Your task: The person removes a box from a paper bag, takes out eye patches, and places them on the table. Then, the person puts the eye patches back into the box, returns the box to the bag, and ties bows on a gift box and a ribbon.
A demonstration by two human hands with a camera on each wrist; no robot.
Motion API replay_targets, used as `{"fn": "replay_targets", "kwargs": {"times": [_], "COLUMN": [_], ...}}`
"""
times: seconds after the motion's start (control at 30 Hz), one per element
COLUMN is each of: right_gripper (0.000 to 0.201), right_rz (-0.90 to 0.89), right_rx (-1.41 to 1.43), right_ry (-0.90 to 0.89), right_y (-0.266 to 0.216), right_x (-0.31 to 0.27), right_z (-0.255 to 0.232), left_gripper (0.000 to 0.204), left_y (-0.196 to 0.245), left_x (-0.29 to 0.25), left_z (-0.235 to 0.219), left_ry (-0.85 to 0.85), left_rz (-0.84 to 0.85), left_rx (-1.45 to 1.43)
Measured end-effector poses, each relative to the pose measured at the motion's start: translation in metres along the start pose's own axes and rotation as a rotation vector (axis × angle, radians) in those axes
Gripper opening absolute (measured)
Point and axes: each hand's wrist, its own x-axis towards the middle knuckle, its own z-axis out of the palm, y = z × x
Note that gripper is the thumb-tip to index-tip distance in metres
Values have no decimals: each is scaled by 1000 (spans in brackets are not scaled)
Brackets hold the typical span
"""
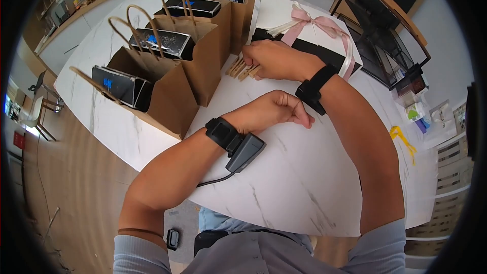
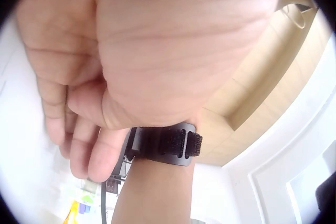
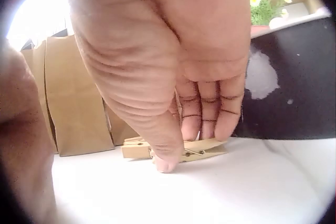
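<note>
Several wooden clothespins lie bunched on the white marbled table, left of the black-sided white box. My right hand is over them, its thumb in front and its fingers behind, pinching at a clothespin; the palm hides part of the bunch. Nearer my body, my left hand hovers over the table with loosely curled fingers and nothing in them. Brown paper bags with black boxes in them stand in a row to the left.
A pink ribbon bow tops the white box at the back. At the right stand a dark-framed rack and small packets, with a yellow ribbon nearer. A cable hangs from the left wrist device.
</note>
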Motion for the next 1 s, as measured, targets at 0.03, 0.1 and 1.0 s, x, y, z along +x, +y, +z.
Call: {"fn": "replay_targets", "kwargs": {"times": [0.03, 0.1, 1.0], "right_gripper": [41, 41, 28], "right_rz": [-18, -27, -39], "right_rx": [75, 156, 1243], "right_ry": [30, 69, 590], "right_y": [4, 13, 7], "right_x": [-2, -9, -147], "right_z": [2, 9, 11], "left_gripper": [24, 21, 26], "left_y": [-1, 0, 45], "left_x": [0, 0, -5], "left_z": [0, 3, 65], "left_ry": [6, 22, 454], "left_rz": [4, -3, 55], "left_rx": [16, 39, 326]}}
